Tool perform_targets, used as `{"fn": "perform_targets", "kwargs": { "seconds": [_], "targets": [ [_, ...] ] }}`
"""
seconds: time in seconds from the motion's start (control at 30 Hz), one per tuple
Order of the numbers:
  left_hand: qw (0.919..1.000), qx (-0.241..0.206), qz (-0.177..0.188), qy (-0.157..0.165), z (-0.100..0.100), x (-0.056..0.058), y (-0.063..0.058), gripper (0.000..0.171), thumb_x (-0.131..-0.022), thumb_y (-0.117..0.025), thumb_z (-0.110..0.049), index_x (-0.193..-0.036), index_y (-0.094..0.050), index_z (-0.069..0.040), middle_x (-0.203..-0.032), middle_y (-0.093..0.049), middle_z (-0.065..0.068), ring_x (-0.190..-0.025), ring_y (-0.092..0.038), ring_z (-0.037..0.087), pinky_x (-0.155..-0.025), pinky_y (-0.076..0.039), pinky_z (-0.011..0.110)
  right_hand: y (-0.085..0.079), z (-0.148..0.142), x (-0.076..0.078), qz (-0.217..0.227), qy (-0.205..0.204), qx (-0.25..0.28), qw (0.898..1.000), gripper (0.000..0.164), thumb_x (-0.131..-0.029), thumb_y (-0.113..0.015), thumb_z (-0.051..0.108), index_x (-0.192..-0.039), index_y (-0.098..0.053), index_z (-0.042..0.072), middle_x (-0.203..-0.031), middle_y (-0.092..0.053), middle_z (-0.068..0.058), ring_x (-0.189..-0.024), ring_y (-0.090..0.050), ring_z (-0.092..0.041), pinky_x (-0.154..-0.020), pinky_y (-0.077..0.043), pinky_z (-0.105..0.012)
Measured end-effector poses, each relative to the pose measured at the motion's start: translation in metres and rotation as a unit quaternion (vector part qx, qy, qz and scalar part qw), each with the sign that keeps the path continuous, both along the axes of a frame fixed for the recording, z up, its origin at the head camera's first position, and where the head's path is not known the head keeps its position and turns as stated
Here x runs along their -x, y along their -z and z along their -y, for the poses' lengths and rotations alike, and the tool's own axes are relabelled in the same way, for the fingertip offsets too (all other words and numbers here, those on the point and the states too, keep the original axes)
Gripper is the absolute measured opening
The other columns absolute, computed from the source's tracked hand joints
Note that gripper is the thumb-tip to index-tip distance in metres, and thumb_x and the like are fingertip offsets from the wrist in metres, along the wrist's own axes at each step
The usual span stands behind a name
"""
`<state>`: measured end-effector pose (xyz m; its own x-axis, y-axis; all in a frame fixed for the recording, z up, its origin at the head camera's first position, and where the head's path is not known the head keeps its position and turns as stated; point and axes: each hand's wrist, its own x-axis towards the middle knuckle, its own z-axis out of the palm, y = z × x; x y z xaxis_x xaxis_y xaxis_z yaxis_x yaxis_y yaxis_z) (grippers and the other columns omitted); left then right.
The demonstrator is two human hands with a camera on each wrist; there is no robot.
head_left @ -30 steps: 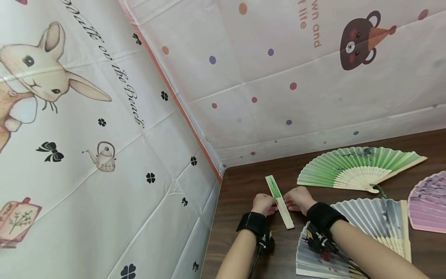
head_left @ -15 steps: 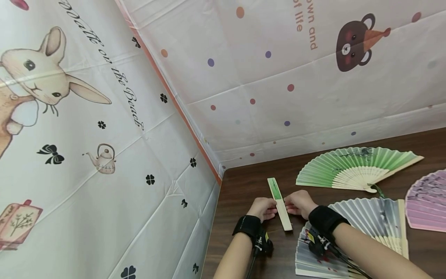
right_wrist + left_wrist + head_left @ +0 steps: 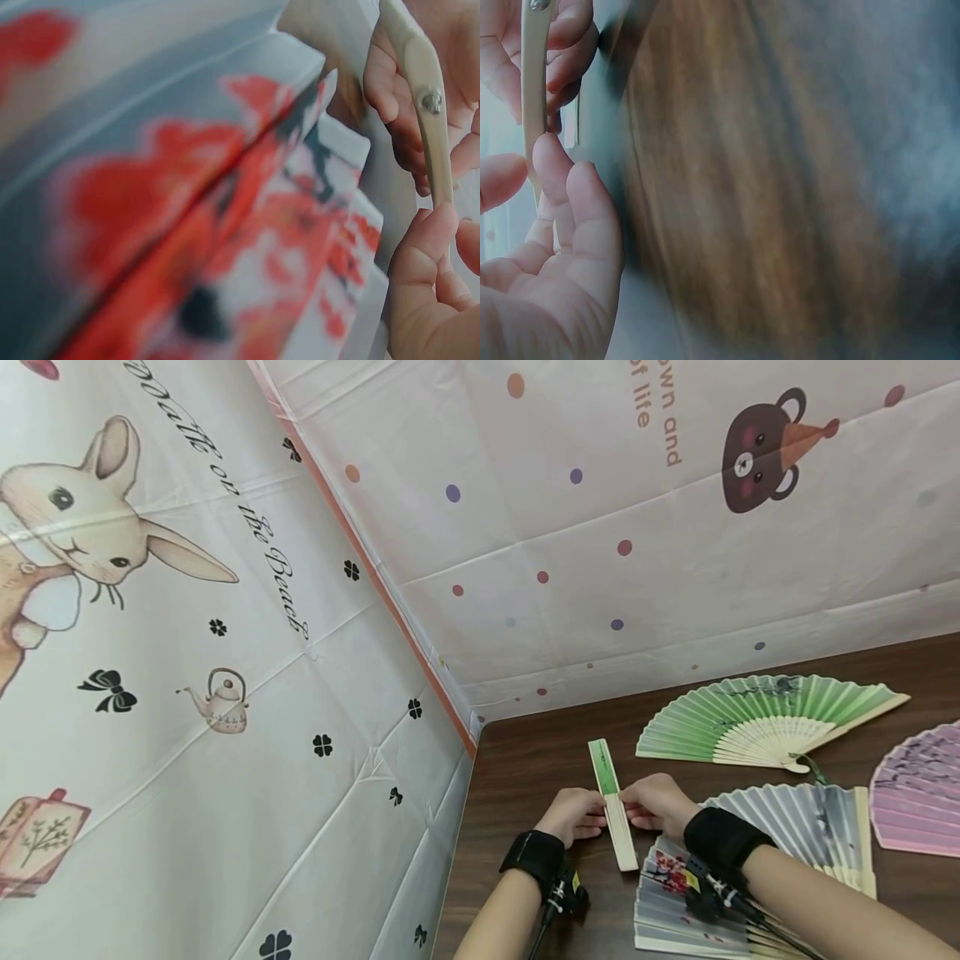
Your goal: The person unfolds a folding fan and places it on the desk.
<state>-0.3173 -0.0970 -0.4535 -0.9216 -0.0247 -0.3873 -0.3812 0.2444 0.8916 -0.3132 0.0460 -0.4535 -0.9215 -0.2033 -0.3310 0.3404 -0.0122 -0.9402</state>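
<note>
A folded hand fan [image 3: 621,835], green at its far end with pale wooden slats nearer me, stands between my two hands. My left hand [image 3: 572,814] pinches its left edge with thumb and fingertips. From the right edge, my right hand [image 3: 663,803] holds it the same way, thumb and fingers near the middle. In the left wrist view the fan [image 3: 535,82] appears edge-on, a metal rivet at its end. The right wrist view shows the fan's rivet end [image 3: 427,90] too, with fingertips meeting the wood below it.
An open green fan [image 3: 772,722] lies at the back right of the brown table [image 3: 517,760]. Nearer is an open grey fan [image 3: 795,827] with red blossoms, partly under my right forearm. A pink fan [image 3: 918,793] lies at far right. Printed cloth walls [image 3: 525,635] border the table.
Both hands and the folded fan have shifted a little to the right and toward me. The fan's tilt is slightly more upright in view. The open fans have stayed put.
</note>
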Motion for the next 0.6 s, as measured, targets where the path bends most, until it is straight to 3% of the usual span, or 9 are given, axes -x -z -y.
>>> {"fn": "perform_targets", "kwargs": {
  "seconds": [0.2,0.6],
  "targets": [
    [0.9997,0.004,-0.018,0.015,-0.009,-0.004,-0.001,0.006,-0.074,-0.055,-0.009,-0.079,-0.058,-0.007,-0.063,-0.052,-0.001,-0.049,-0.049,0.006,-0.046,-0.042,0.016,-0.002,-0.010,-0.005,-0.014,-0.009,-0.002,1.000,0.021,-0.082,-0.051,0.004,-0.096,-0.054,-0.011,-0.060,-0.052,0.000,-0.053,-0.050,-0.007,-0.051,-0.046,-0.018],
    [0.9982,0.009,-0.037,0.046,-0.029,-0.012,-0.001,0.003,-0.074,-0.057,-0.008,-0.076,-0.058,-0.007,-0.059,-0.052,-0.003,-0.048,-0.049,0.005,-0.047,-0.041,0.016,-0.009,-0.031,-0.020,-0.079,-0.030,-0.057,0.995,0.022,-0.083,-0.051,0.006,-0.094,-0.055,-0.012,-0.063,-0.050,-0.002,-0.053,-0.048,-0.008,-0.049,-0.045,-0.020]
  ]
}}
